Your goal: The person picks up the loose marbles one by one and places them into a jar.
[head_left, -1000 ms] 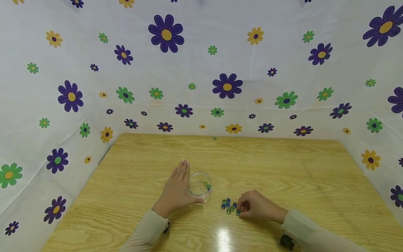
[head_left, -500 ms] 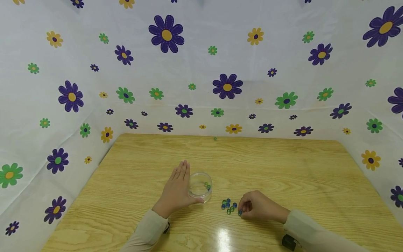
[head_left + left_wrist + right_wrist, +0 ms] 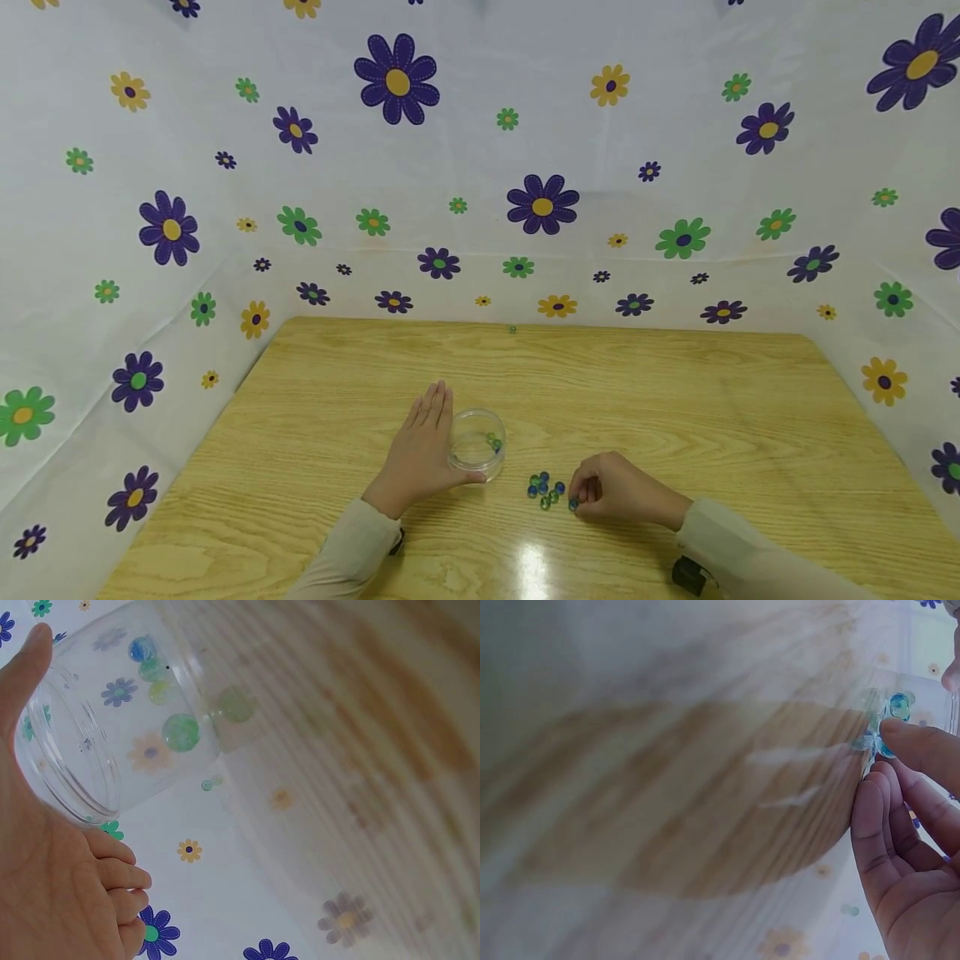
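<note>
Low in the middle of the head view, the left hand (image 3: 422,454) rests flat and straight-fingered against the side of one clear jar (image 3: 477,444), steadying it on the wooden surface (image 3: 675,400). The jar already contains about four marbles (image 3: 180,731). Just right of it lies a cluster (image 3: 546,490) of roughly six loose marbles. The right hand (image 3: 615,492), fingers curled, pinches one blue marble (image 3: 573,504) at the cluster's edge. One stray marble (image 3: 512,329) sits near the far edge. Most marbles appear still outside the jar.
</note>
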Motion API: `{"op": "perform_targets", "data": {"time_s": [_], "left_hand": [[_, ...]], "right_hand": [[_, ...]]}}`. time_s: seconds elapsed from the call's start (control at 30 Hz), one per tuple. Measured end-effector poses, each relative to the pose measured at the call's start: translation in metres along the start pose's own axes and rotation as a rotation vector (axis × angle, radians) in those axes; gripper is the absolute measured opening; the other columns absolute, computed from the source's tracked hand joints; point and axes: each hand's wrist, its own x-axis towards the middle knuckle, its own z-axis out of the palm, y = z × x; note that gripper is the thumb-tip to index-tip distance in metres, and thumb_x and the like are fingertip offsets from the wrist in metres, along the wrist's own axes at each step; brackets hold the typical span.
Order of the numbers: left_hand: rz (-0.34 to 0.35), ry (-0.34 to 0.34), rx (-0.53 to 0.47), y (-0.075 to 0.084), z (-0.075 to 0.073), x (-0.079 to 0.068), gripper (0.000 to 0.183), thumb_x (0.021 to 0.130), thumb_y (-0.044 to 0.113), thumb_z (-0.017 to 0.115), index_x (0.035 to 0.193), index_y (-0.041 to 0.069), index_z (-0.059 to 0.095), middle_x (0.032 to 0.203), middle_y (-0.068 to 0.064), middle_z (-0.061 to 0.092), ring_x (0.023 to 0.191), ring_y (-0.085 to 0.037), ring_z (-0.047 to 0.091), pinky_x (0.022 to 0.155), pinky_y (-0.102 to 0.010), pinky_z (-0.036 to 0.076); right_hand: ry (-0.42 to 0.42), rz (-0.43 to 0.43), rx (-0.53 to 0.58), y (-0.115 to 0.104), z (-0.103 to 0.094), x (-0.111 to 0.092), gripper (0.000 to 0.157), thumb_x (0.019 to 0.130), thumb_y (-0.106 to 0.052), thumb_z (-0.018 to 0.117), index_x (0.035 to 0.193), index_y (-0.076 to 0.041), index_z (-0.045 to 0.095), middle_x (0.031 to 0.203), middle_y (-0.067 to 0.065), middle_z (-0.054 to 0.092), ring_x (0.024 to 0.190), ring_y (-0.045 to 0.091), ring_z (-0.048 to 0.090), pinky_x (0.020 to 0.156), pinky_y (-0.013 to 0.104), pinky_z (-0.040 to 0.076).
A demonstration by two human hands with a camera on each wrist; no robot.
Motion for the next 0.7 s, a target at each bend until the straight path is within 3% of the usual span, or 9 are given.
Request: {"op": "perform_targets", "data": {"time_s": [0.4,0.7], "left_hand": [[0.001,-0.001,-0.012,0.0003,-0.0013,0.0,0.125,0.066,0.076,0.062,0.147,-0.007,0.016,0.155,-0.024,0.015,0.146,-0.033,0.012,0.118,-0.046,0.019],[0.0,-0.006,-0.006,-0.0003,-0.0002,0.0003,0.126,0.066,0.077,0.061,0.147,-0.007,0.017,0.155,-0.023,0.015,0.146,-0.034,0.012,0.118,-0.046,0.018]], "right_hand": [[-0.004,0.008,0.004,0.0004,0.0014,0.0028,0.01,0.077,-0.013,0.077,0.084,-0.012,0.07,0.078,-0.004,0.065,0.064,-0.002,0.055,0.058,0.019,0.051],[0.012,0.001,-0.012,0.0011,0.0023,0.0027,0.009,0.077,-0.009,0.075,0.084,-0.01,0.071,0.078,-0.004,0.067,0.065,-0.003,0.055,0.059,0.018,0.051]]}}
